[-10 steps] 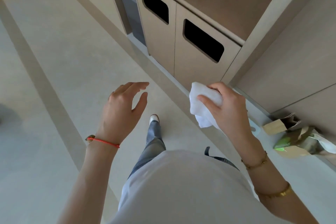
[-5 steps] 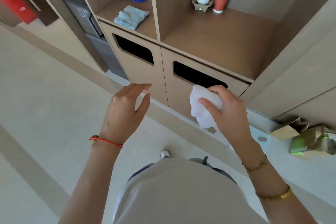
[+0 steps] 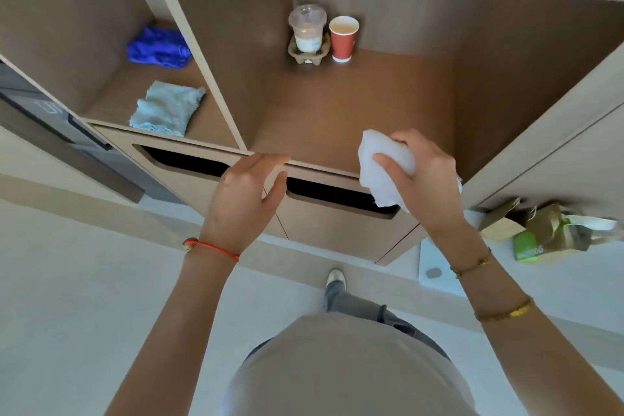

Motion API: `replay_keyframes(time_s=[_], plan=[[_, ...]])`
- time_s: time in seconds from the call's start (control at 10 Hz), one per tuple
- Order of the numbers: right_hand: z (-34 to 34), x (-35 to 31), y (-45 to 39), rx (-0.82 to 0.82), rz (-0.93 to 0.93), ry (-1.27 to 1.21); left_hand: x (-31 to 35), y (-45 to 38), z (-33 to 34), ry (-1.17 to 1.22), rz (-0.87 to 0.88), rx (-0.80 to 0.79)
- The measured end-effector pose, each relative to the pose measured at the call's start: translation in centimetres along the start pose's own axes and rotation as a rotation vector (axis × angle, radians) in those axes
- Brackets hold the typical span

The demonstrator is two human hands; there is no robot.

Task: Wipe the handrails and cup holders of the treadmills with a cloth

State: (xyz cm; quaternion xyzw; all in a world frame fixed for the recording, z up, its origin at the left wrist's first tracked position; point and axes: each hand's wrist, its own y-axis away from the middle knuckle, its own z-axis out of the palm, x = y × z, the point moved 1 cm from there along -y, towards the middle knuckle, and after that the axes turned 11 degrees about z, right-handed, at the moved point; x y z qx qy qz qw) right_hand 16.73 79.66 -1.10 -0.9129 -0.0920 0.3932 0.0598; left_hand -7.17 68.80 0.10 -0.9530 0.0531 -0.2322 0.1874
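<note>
Fingers of the right hand (image 3: 418,179) curl round a crumpled white cloth (image 3: 381,165), held above the shelf (image 3: 337,118) edge. Beside it, well apart, the left hand (image 3: 243,196) hangs loose and holds nothing; beyond both stand two cups (image 3: 324,34)

Wood shelf unit (image 3: 337,118) w/ bin slots, pale floor (image 3: 84,297).

Left shelf compartment (image 3: 216,127): two cloths, one folded cloth (image 3: 167,109) in front, other cloth (image 3: 158,48) behind. Right compartment (image 3: 354,105): lidded cup (image 3: 307,29) in carrier, paper cup (image 3: 343,39) just beside on its right, both at back. Bags (image 3: 547,233), probably paper, on floor at far right.
</note>
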Motion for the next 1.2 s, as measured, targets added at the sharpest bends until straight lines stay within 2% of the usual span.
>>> replay_keyframes(time_s=[0.2, 0.3, 0.4, 0.6, 0.7, 0.9, 1.0, 1.1, 1.2], plan=[[2.1, 0.1, -8.0, 0.100, -0.039, 0.121, -2.8, -6.6, 3.0, 0.021, 0.013, -0.013], [3.6, 0.2, -11.2, 0.257, -0.197, 0.229, -4.2, -9.0, 4.6, 0.018, 0.011, -0.043], [5.4, 1.4, -13.1, 0.282, -0.290, 0.312, -5.3, -10.6, 6.2, 0.043, -0.009, -0.093], [8.7, 5.4, -13.0, 0.039, -0.129, 0.476, -7.8, -12.8, 9.2, 0.035, -0.009, -0.171], [10.0, 7.1, -12.3, -0.082, -0.046, 0.458, -9.1, -13.4, 10.5, 0.033, 0.007, -0.205], [11.7, 8.0, -12.1, -0.020, -0.004, 0.412, -11.3, -13.6, 13.2, 0.014, 0.028, -0.284], [12.1, 8.2, -12.0, -0.051, 0.008, 0.404, -12.0, -13.1, 14.2, 0.024, 0.008, -0.332], [11.7, 8.3, -12.1, -0.074, -0.005, 0.370, -12.3, -12.7, 14.6, 0.061, 0.017, -0.318], [10.9, 7.7, -11.8, -0.039, 0.061, 0.361, -12.2, -13.2, 14.4, 0.061, -0.004, -0.336]])
